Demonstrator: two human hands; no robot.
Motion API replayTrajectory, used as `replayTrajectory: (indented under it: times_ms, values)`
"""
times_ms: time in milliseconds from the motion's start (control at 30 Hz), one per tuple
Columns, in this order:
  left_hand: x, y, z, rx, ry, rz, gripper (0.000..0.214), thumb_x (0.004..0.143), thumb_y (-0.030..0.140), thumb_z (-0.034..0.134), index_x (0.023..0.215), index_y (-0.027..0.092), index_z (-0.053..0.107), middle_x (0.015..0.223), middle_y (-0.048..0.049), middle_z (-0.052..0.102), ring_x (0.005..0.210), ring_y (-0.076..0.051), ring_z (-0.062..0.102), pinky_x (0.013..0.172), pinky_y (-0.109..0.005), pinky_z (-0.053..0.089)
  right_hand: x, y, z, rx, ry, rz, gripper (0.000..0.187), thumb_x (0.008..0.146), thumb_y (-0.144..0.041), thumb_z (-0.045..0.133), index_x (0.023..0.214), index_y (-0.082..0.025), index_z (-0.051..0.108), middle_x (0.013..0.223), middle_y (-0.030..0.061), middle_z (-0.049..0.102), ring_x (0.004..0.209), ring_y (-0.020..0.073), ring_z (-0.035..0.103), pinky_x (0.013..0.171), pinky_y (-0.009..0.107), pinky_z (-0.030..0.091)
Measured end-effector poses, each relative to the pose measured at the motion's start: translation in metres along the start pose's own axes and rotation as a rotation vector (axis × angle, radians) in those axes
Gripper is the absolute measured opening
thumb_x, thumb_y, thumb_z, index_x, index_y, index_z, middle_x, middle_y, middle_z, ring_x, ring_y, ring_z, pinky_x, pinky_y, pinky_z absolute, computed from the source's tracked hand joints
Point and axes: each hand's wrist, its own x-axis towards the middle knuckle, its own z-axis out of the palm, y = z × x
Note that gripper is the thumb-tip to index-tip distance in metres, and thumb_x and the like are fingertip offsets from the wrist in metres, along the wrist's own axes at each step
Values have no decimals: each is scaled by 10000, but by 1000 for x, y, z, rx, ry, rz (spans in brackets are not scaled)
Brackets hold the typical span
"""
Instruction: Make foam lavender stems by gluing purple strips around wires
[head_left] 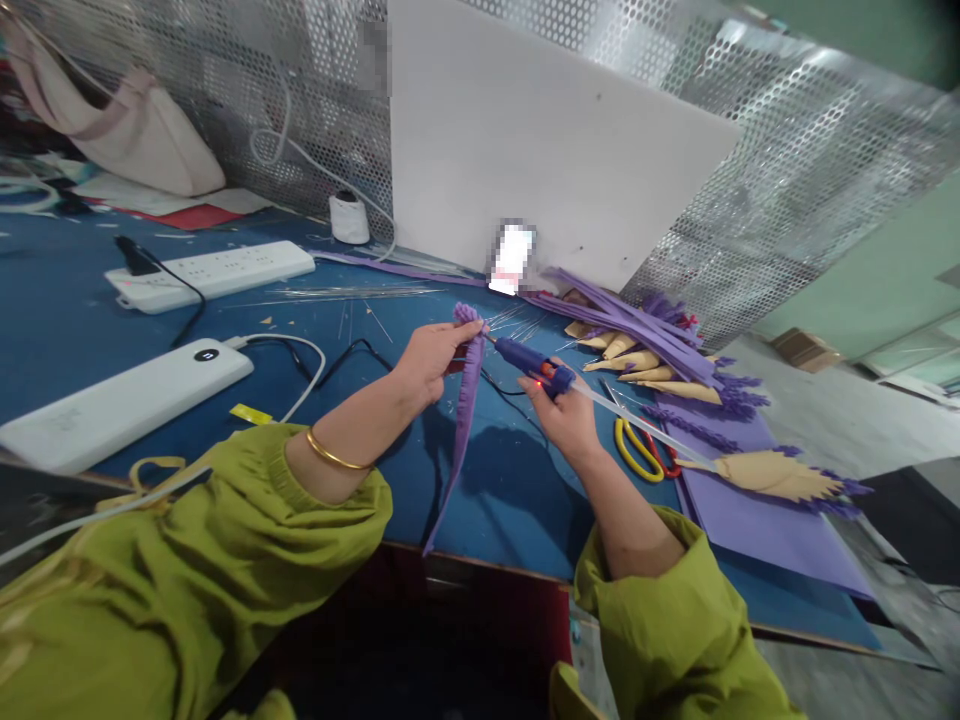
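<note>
Between the fingers of my left hand (435, 358) is the top of a purple fringed strip (466, 405), partly curled into a small bunch. Its long tail hangs down toward the table's front edge. My right hand (564, 412) is wrapped round a blue glue gun (534, 362) with a small red light lit. A long clear glue stick (626, 412) sticks out of its back end. The gun's nozzle points left, close to the curled top of the strip; whether they touch I cannot tell.
Yellow-and-red scissors (637, 450), purple sheets (765, 535), purple strips (637, 325) and wrapped purple flowers (784, 478) lie at right. At left are a power strip (225, 272) and a white power bank (127, 400) with cables. Thin wires (352, 293) and a lit phone (512, 258) stand behind.
</note>
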Motion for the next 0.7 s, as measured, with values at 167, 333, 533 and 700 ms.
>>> replayTrajectory:
  times_ms: [167, 333, 533, 700]
  values:
    - [-1, 0, 0, 10, 12, -2, 100, 718, 246, 745, 699, 149, 729, 672, -21, 624, 571, -100, 510, 537, -219, 381, 0, 1, 1, -12, 1, -7, 313, 841, -510, 588, 814, -199, 581, 718, 19, 605, 673, 183, 572, 641, 292, 427]
    - [-3, 1, 2, -1, 8, -2, 118, 706, 257, 757, 697, 144, 724, 682, -26, 629, 573, -105, 514, 542, -223, 383, 0, 3, 1, -43, 4, -18, 315, 839, -520, 586, 817, -206, 584, 711, 23, 615, 673, 194, 583, 637, 302, 441]
    - [-3, 1, 2, 9, 6, 0, 122, 705, 258, 755, 691, 143, 717, 676, -22, 624, 565, -102, 508, 536, -220, 380, 0, 0, 0, -65, 2, -34, 318, 849, -517, 575, 833, -201, 609, 729, 34, 626, 691, 203, 597, 645, 310, 455]
    - [-3, 0, 1, 20, -3, 9, 130, 688, 275, 763, 692, 154, 717, 673, -18, 628, 564, -104, 510, 541, -223, 384, 0, 0, -1, -72, -2, -34, 331, 851, -522, 570, 843, -195, 620, 758, 46, 646, 717, 213, 613, 674, 324, 463]
